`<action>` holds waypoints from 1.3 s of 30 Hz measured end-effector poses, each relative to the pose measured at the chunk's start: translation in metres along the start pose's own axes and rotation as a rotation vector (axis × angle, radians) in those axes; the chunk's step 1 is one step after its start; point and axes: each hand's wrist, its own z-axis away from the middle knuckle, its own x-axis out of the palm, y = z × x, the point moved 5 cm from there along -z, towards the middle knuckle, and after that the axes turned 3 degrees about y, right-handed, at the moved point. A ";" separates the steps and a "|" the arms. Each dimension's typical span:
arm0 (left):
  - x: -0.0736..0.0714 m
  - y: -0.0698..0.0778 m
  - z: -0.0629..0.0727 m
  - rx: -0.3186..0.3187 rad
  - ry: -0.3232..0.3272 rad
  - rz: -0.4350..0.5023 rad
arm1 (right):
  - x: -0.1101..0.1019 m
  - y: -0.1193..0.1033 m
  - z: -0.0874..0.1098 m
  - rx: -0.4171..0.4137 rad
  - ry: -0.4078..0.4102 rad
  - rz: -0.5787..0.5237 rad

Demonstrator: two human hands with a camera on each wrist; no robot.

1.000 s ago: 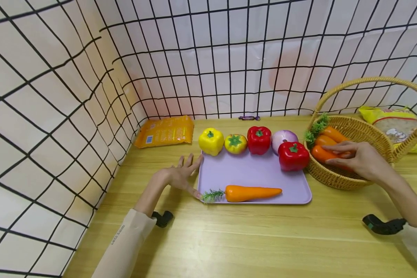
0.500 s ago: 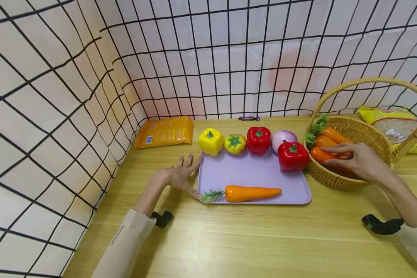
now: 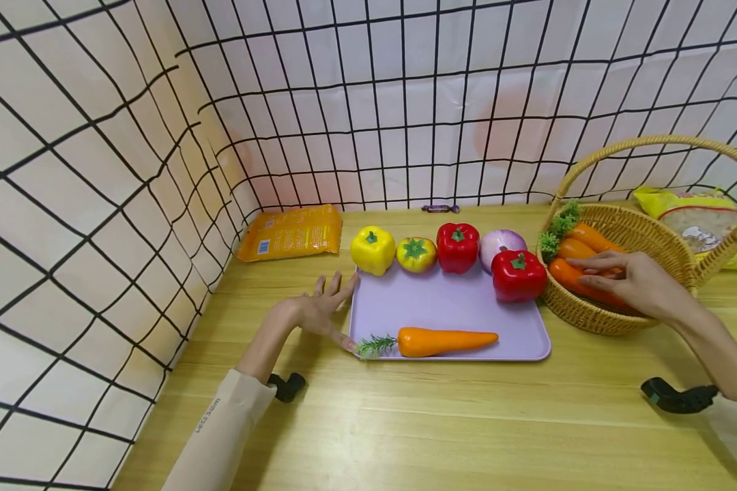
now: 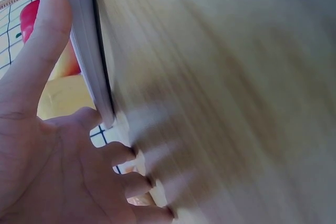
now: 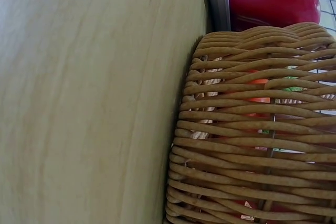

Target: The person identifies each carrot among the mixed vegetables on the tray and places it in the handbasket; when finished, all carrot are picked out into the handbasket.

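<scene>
Table (image 3: pixel 405 423) with produce, seen from the head camera, left to right. An orange packet (image 3: pixel 291 233) lies at the far left. Next, the left hand (image 3: pixel 319 314) rests at the left end of a lilac tray (image 3: pixel 439 300), its grip spread, the thumb at the near corner beside the greens of a carrot (image 3: pixel 442 342). This carrot lies lengthwise along the tray's near side. Along the far side stand a yellow pepper (image 3: pixel 373 251), a small yellow fruit (image 3: pixel 416 255), a red pepper (image 3: pixel 458 247), a purple onion (image 3: pixel 500 252) and, nearer the front, a second red pepper (image 3: pixel 519 278); behind them is a wrapped candy (image 3: pixel 440 209). At right, a wicker basket (image 3: pixel 580 319) contains at least three more carrots (image 3: pixel 572 249), leafy ends to the left. The right hand (image 3: pixel 641 283) reaches over its rim, fingers and thumb at the nearest carrots; whether this grip pinches one cannot be told, since the right wrist view shows only basket, table and tray edge. A yellow bag (image 3: pixel 694 221) lies behind the basket. The work appears partly done: one carrot is on the tray, the others are in the basket, none clearly lifted.
</scene>
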 end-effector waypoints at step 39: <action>-0.001 0.000 -0.002 -0.011 -0.007 -0.020 | -0.011 -0.056 0.002 0.053 0.084 -0.127</action>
